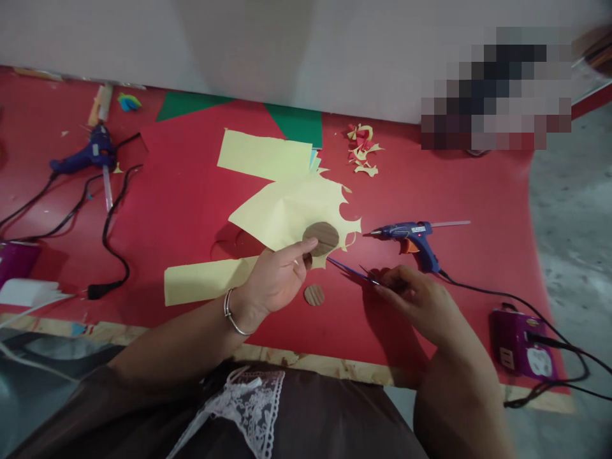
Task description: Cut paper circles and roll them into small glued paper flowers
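Note:
In the head view, my left hand (pixel 280 277) pinches a round brown disc (pixel 324 237) that looks like corrugated card, thumb on top. Below it, a smaller brown disc (pixel 314 295) lies on the red table. My right hand (pixel 414 293) is closed round a pair of scissors (pixel 356 273), whose blades stand apart and point left toward the disc. Its fingers hide most of the handles. Beneath the held disc lies a pale yellow paper sheet (pixel 282 213) with round bites cut from its right edge.
A blue glue gun (pixel 408 239) lies right, its cord running to a purple box (pixel 521 344). Another glue gun (pixel 93 153) lies left among black cords. Paper scraps (pixel 363 150), yellow strips (pixel 265 155) and green sheets (pixel 301 124) lie at the back. A blurred patch covers the upper right.

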Available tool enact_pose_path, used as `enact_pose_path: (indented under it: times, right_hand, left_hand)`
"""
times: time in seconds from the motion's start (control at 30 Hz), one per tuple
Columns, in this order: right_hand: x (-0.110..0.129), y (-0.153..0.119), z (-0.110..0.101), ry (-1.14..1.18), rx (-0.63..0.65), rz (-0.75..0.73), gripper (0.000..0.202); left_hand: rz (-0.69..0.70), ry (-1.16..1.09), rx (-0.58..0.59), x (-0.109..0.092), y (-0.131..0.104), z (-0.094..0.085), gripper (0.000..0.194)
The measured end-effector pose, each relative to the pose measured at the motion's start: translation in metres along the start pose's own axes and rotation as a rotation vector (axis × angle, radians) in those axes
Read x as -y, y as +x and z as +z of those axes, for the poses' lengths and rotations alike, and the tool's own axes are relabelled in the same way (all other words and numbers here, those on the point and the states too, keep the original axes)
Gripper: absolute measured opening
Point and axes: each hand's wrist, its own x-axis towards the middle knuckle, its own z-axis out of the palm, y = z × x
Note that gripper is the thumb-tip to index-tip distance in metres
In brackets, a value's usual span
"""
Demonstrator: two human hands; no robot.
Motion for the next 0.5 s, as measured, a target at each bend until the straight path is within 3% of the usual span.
enact_pose_path:
  times: [0.17,0.33,0.5]
  right_hand:
    - [0.006,-0.011,-0.001,0.075,-0.185,0.175,0.035]
    - [0.03,-0.015,0.011,0.177,-0.342,0.218,0.038]
    - [0.056,-0.019,0.037,0.521,-0.304,0.259,0.038]
  left_hand:
    - [-0.028,-0.022,-0.075,0.004,-0.007,0.005,0.016]
    - [-0.032,-0.085,-0.124,0.007,-0.013,0.013,0.027]
    - [-0.024,-0.162,-0.143,0.016,-0.016,0.022,0.03]
